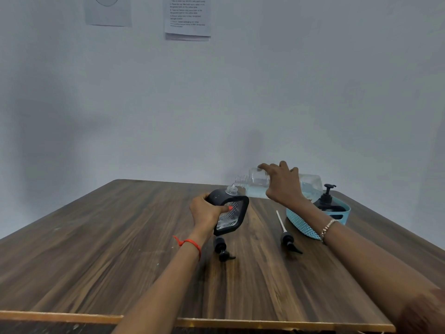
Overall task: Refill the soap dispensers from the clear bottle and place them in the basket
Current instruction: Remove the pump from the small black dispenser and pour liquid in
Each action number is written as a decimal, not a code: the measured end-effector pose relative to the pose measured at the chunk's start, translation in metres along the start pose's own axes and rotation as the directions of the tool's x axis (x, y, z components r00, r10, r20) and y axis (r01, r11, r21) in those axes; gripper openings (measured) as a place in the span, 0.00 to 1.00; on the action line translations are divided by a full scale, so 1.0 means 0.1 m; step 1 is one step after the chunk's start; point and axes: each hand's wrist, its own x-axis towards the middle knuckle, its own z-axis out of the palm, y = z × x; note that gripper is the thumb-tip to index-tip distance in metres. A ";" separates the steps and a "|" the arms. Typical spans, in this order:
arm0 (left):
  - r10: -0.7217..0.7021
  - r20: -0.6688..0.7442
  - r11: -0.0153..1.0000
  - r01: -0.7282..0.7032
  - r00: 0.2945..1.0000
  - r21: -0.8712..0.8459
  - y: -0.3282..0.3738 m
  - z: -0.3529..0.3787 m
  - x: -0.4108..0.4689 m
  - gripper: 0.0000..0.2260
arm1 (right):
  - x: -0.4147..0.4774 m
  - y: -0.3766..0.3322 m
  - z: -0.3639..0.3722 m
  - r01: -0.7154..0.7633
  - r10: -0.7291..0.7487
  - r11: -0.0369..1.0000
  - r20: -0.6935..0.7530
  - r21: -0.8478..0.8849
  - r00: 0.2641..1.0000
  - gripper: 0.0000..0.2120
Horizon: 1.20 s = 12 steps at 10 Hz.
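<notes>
The left hand [207,210] has its grip wrapped round a dark soap dispenser [232,213], thumb pressed across its clear patterned face, holding it off the surface and tilted with the open neck up and to the right. The right hand [283,186] grips the clear bottle [258,182] from above, fingers curled over its body. The bottle lies nearly level, with its ribbed neck down at the dispenser's mouth. Whether the two rims touch is hard to tell, and any stream between them is too faint to make out. The hand hides the bottle's middle; pale bluish liquid shows low inside on either side of it. Below the held dispenser a black pump head [222,250] lies on the surface [120,237], its tube hidden behind the dispenser. A second pump [287,239] lies to the right, its white tube pointing away, just beside the blue basket [301,224]. The right forearm crosses the basket's near wall; a capped dispenser [328,201] stands inside, its lower body hidden by the rim. The basket sits close to the right edge. The left half and the near strip of the wood grain carry nothing, and the front edge runs across the bottom. Papers [187,18] on the wall are cut off at the top, and their print is unreadable.
</notes>
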 end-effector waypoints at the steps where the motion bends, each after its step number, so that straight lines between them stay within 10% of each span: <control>1: 0.003 0.000 1.000 -0.003 1.000 -0.010 -0.01 0.00 0.00 0.19 | 0.00 0.00 0.00 -0.001 0.001 1.000 0.001 0.002 1.000 0.31; 12: -0.006 0.001 1.000 0.006 1.000 -0.018 0.01 -0.03 -0.02 0.19 | -0.01 -0.01 -0.02 0.014 -0.014 1.000 -0.008 -0.020 1.000 0.31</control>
